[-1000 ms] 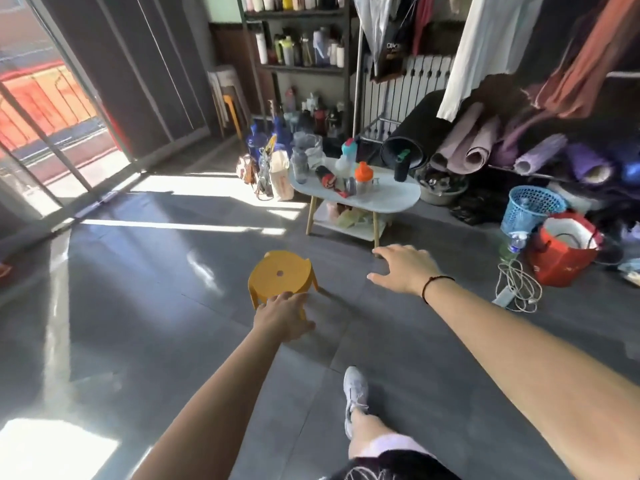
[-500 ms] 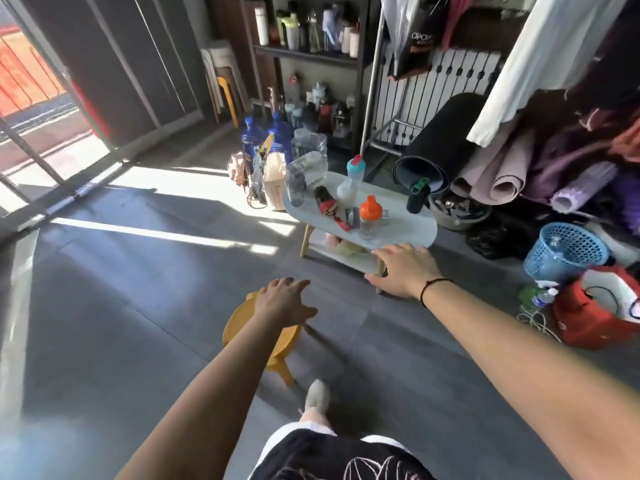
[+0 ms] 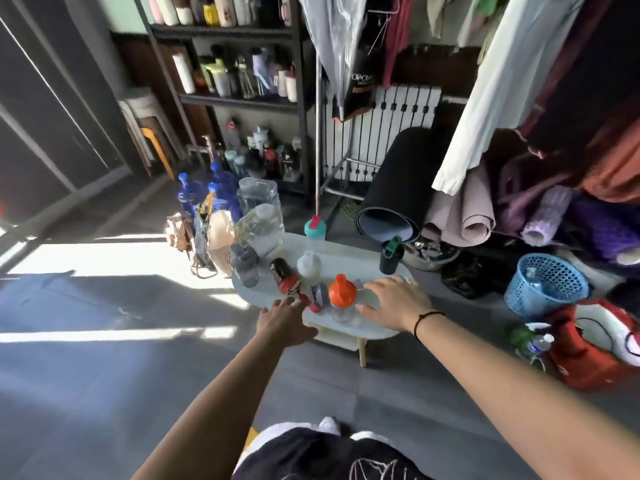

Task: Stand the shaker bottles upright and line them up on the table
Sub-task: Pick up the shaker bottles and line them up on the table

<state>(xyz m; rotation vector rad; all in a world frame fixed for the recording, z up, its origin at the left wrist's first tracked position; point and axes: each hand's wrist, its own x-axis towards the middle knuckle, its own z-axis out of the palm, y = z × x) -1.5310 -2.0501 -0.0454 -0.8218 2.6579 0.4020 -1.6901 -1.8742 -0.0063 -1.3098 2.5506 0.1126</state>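
Hands both spread wide, holding nothing. Left hand [image 3: 282,318] reaches just short of the toppled dark red-capped shaker bottle [image 3: 284,277]; right hand [image 3: 393,301] hovers just beside the upright clear orange-lidded shaker bottle [image 3: 342,297] on the pale oval table [image 3: 381,329]. Lining-up apparently not started.

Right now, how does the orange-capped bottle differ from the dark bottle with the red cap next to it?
The orange-capped bottle stands upright; the red-capped bottle lies on its side. The orange-capped bottle has a clear body, the red-capped bottle a dark one. The orange-capped one sits nearer the right hand, the red-capped one nearer the left hand. Both rest on the small table.
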